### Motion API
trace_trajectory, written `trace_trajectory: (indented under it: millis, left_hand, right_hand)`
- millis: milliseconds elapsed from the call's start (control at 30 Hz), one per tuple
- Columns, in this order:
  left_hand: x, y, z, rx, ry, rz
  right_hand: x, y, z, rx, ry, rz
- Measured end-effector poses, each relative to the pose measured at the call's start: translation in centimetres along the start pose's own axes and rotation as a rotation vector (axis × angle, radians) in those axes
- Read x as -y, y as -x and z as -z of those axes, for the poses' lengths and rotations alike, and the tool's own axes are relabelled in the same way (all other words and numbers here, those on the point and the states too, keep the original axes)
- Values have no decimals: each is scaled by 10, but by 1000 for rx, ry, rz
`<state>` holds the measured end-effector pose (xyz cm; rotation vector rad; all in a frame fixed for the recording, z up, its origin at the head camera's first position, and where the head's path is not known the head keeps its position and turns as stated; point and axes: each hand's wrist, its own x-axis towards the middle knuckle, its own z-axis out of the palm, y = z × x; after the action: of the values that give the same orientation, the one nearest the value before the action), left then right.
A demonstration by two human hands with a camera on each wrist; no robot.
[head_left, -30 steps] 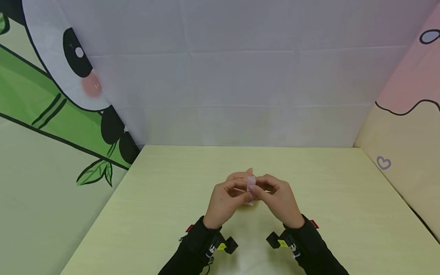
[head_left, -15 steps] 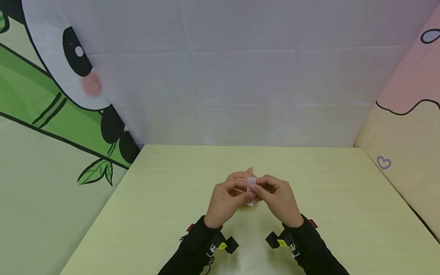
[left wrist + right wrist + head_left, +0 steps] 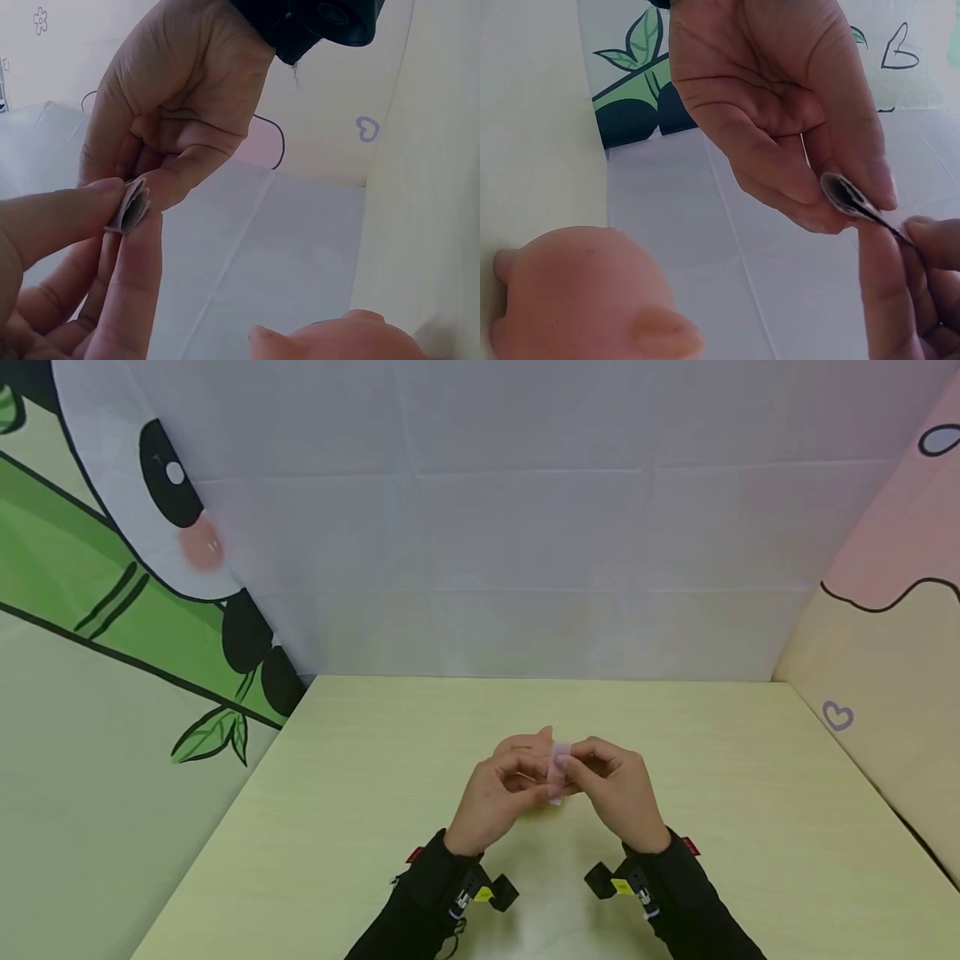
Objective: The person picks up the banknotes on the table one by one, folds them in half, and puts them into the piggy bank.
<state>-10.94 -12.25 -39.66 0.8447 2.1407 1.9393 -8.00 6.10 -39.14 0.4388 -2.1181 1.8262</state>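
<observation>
Head view: left hand (image 3: 498, 793) and right hand (image 3: 618, 789) both pinch the folded pink paper strip (image 3: 557, 772) between thumb and fingertips above the table (image 3: 750, 827) centre. Compared with the earlier frame, the strip sits slightly further right and tilted; the pink pig figure (image 3: 525, 743) behind remains unmoved.

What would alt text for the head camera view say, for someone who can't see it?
Two hands meet above a pale yellow-green table: the left hand and right hand pinch a small folded pinkish paper slip between them. A peach-coloured piggy bank sits just behind the hands, mostly hidden. Cartoon panda-and-bamboo fabric hangs at the left.
</observation>
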Motion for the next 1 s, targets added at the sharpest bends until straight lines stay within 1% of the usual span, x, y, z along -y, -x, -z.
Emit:
trace_trajectory:
  millis: [167, 367, 533, 633, 800, 1000]
  left_hand:
    - [2, 0, -1, 28, 12, -8]
    - [1, 0, -2, 23, 38, -7]
    - [1, 0, -2, 11, 11, -2]
    - [2, 0, -3, 11, 8, -11]
    - [3, 0, -2, 18, 37, -28]
    - [3, 0, -1, 0, 43, 5]
  right_hand:
    - [0, 0, 1, -19, -9, -7]
    - [0, 0, 0, -16, -13, -27]
    - [0, 0, 0, -12, -6, -34]
    - [0, 0, 0, -6, 0, -31]
    - [-1, 0, 0, 4, -4, -35]
    - [-1, 1, 2, 38, -28, -65]
